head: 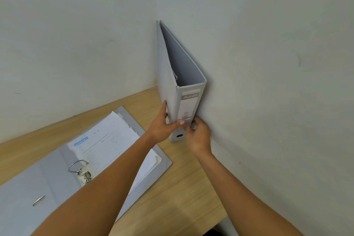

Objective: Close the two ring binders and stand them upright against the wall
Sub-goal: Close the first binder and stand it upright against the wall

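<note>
A closed grey ring binder [168,74] stands upright on the wooden table [183,188], its right cover against the white wall [268,63] and its labelled spine facing me. My left hand [162,126] grips its lower left cover and spine. My right hand [199,136] holds the lower right edge of the spine by the wall. A second grey binder [47,178] lies open and flat at the left, with its metal rings [80,168] up and a stack of printed sheets [113,143] on its right half. My left forearm crosses over it.
Two white walls meet in a corner behind the standing binder. The table's front edge runs at the lower right, with a dark gap below it.
</note>
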`<state>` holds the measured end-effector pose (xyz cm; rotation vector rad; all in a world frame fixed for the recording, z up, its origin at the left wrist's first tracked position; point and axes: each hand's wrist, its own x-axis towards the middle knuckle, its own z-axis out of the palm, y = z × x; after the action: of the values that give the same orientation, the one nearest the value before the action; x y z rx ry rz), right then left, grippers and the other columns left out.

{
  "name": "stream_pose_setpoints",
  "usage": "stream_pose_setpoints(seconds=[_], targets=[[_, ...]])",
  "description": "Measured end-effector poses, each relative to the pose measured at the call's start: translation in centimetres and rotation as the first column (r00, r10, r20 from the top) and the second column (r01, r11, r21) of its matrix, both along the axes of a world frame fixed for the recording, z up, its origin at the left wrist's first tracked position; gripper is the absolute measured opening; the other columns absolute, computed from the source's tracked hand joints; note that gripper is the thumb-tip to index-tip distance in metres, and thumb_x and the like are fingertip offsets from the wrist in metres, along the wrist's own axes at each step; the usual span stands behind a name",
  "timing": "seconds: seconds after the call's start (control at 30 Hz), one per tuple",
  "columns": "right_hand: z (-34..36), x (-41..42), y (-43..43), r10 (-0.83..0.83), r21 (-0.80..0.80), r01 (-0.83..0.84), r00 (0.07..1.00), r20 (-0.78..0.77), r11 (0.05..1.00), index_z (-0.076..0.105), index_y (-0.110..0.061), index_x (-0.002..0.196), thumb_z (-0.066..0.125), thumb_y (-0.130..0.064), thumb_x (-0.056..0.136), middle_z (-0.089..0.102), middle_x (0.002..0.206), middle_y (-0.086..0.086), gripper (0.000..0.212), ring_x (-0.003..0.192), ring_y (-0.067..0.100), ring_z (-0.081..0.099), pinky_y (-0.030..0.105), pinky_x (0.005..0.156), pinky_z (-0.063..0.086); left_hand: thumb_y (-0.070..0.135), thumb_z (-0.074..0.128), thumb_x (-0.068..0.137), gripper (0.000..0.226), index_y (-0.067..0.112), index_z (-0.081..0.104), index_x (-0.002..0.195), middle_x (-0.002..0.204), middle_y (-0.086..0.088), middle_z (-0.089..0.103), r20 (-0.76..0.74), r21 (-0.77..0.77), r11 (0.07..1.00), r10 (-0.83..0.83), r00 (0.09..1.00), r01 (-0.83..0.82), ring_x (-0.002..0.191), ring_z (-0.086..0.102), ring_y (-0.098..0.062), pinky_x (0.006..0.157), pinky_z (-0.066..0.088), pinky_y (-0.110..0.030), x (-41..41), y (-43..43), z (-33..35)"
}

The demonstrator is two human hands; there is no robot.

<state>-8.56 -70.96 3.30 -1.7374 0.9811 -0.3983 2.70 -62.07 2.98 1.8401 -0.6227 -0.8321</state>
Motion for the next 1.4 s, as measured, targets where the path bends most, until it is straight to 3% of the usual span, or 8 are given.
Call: stream_pose_setpoints(seconds=[0.13,0.27,0.4,0.5,0.73,0.87,1.13,1.4], targets=[[0.1,0.6,-0.4,-0.058,0.142,0.053,0.998,0.031,0.988,0.063,-0.01,0.138,0.05,0.003,0.098,0.068,0.134,0.005,0.043,0.123,0.018,0.064,0.03,0.103,0.051,0.03,0.072,0.091,0.105,0.026,-0.006,0.161,0.162,0.001,0.032,-0.02,-0.022,0.998,0.059,0.998,-0.059,0.149,0.032,-0.021,0.111,0.038,-0.037,0.4,-1.1,0.1],[-0.1,0.5,-1.2,-0.075,0.223,0.071,0.997,0.012,0.972,0.057,-0.013,0.145,0.046,0.009,0.097,0.062,0.144,0.001,0.053,0.12,0.008,0.063,0.012,0.091,0.051,0.03,0.072,0.09,0.107,0.031,-0.008,0.161,0.163,0.002,0.03,-0.021,-0.002,0.999,0.034,0.999,-0.034,0.149,0.031,-0.02,0.111,0.043,-0.048,0.9,-1.3,-0.1],[-0.4,0.2,-1.2,-0.056,0.229,0.054,0.998,0.003,0.972,0.052,-0.015,0.149,0.043,0.013,0.096,0.058,0.148,0.0,0.061,0.123,0.015,0.065,0.025,0.097,0.053,0.033,0.073,0.089,0.107,0.035,-0.007,0.16,0.164,0.002,0.029,-0.043,0.022,0.999,0.048,0.998,-0.047,0.15,0.03,-0.022,0.106,0.044,-0.052,0.9,-1.2,0.1],[-0.4,0.0,-1.3,-0.025,0.235,0.025,1.0,0.0,0.972,0.05,-0.015,0.15,0.045,0.017,0.093,0.057,0.149,0.0,0.066,0.125,0.017,0.063,0.007,0.082,0.048,0.035,0.073,0.088,0.107,0.033,-0.005,0.161,0.164,0.002,0.029,-0.027,0.035,0.997,0.063,0.998,-0.062,0.15,0.03,-0.024,0.108,0.043,-0.058,0.8,-1.1,0.3],[0.0,-0.6,-1.6,-0.013,0.188,0.014,1.0,-0.011,0.982,0.053,-0.012,0.146,0.054,0.006,0.096,0.062,0.142,0.003,0.053,0.116,0.013,0.063,-0.007,0.065,0.042,0.028,0.074,0.089,0.097,0.022,0.011,0.161,0.159,-0.008,0.038,0.055,0.1,0.993,0.059,0.997,-0.064,0.122,0.063,-0.025,0.095,0.054,-0.056,0.7,-0.8,0.8],[0.4,-1.1,-0.9,-0.04,0.147,0.05,0.996,-0.075,0.988,0.061,-0.01,0.128,0.054,0.006,0.091,0.068,0.126,0.005,0.041,0.107,0.015,0.064,0.003,0.062,0.043,0.022,0.072,0.091,0.086,0.02,0.019,0.16,0.159,-0.007,0.039,0.065,0.127,0.99,0.048,0.997,-0.056,0.122,0.063,-0.029,0.096,0.055,-0.048,0.3,0.2,1.6],[1.4,-0.2,5.5,0.247,0.164,-0.234,0.967,-0.057,0.958,0.066,-0.026,0.103,0.058,-0.004,0.09,0.072,0.103,-0.007,0.026,0.093,0.006,0.067,0.015,0.068,0.046,0.024,0.064,0.097,0.05,0.021,0.05,0.144,0.139,0.003,0.06,0.033,0.068,0.98,0.187,0.982,-0.189,0.108,0.066,-0.016,0.09,0.057,-0.033,-1.3,9.7,4.5],[-0.1,2.7,17.7,0.608,0.185,-0.584,0.785,-0.12,0.79,0.067,-0.031,0.116,0.058,-0.013,0.092,0.073,0.109,-0.013,0.031,0.096,0.004,0.069,0.011,0.061,0.045,0.027,0.063,0.096,0.022,0.026,0.066,0.118,0.119,0.002,0.073,-0.147,0.18,0.889,0.449,0.882,-0.422,0.106,0.072,-0.015,0.094,0.058,-0.041,-3.3,27.4,3.1]])
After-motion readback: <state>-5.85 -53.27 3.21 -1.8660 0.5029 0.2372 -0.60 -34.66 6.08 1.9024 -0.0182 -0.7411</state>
